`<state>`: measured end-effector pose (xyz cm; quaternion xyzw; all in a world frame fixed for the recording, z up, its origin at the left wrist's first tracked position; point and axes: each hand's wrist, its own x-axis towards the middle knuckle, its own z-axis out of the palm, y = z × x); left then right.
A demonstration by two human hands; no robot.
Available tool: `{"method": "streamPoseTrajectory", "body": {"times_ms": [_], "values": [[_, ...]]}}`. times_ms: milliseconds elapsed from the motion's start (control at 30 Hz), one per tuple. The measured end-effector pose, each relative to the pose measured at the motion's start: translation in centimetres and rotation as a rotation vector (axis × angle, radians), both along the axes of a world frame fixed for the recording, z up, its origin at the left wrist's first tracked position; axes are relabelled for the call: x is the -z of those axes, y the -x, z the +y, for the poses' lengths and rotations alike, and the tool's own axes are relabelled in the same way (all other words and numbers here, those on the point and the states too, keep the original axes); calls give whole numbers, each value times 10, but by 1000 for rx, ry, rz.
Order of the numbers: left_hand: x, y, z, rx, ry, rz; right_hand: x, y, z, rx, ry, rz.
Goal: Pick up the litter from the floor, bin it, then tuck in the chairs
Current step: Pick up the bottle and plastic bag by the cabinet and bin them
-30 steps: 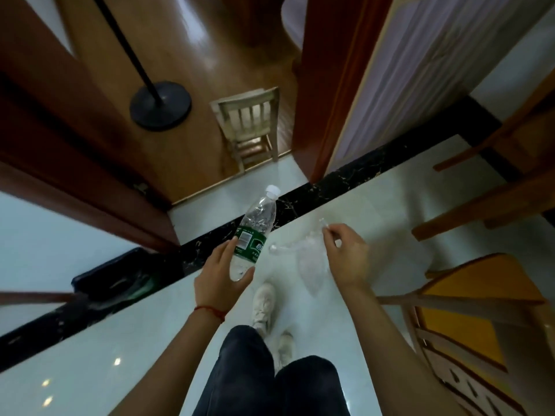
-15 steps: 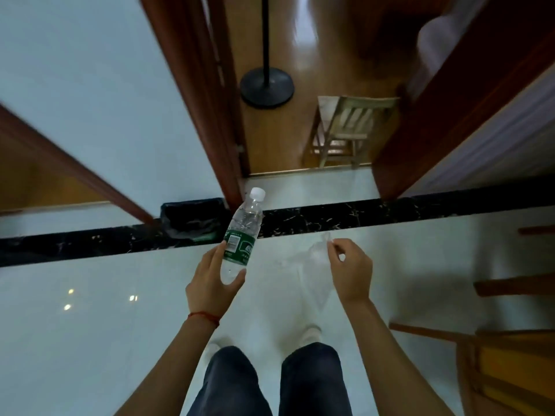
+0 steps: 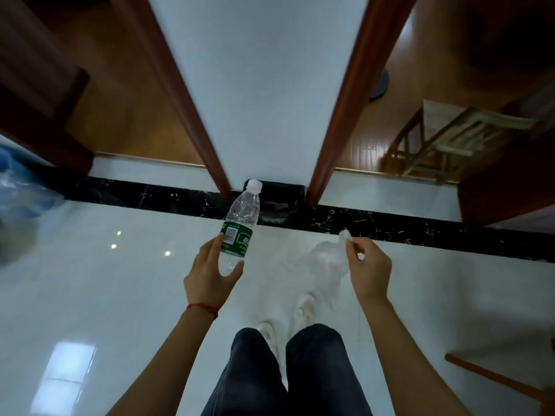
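Note:
My left hand [image 3: 210,274] grips a clear plastic bottle [image 3: 241,219] with a green label and white cap, held upright by its base. My right hand [image 3: 368,265] pinches the top of a thin clear plastic bag [image 3: 326,256] that hangs limp below the fingers. Straight ahead on the floor, a black bin [image 3: 279,202] with a dark liner stands against the white wall section between two red-brown door frames. The bottle's cap overlaps the bin's left edge in the view. Both hands hover over the pale tiled floor, short of the bin.
A black marble strip [image 3: 420,232] crosses the floor ahead. A small pale wooden chair [image 3: 450,136] stands in the room beyond the right doorway. A wooden chair leg [image 3: 492,376] shows at lower right. A bluish plastic bag [image 3: 21,187] lies at far left.
The view has swung left and closer: the bin now sits centred ahead instead of to the left. Both hands keep their hold on the bottle and the bag.

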<state>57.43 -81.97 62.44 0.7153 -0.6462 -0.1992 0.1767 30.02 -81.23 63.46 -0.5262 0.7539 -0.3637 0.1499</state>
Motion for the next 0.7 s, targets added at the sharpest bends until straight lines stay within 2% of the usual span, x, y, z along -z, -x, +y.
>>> {"method": "streamPoseTrajectory", "body": {"times_ms": [367,700], "values": [[28,-26,-96,108,-44,-76,42,-36,-93,-22,-52,-49],[88,-20,-194,413,-121,-146,105,-37,-133,43,-177,-69]]}}
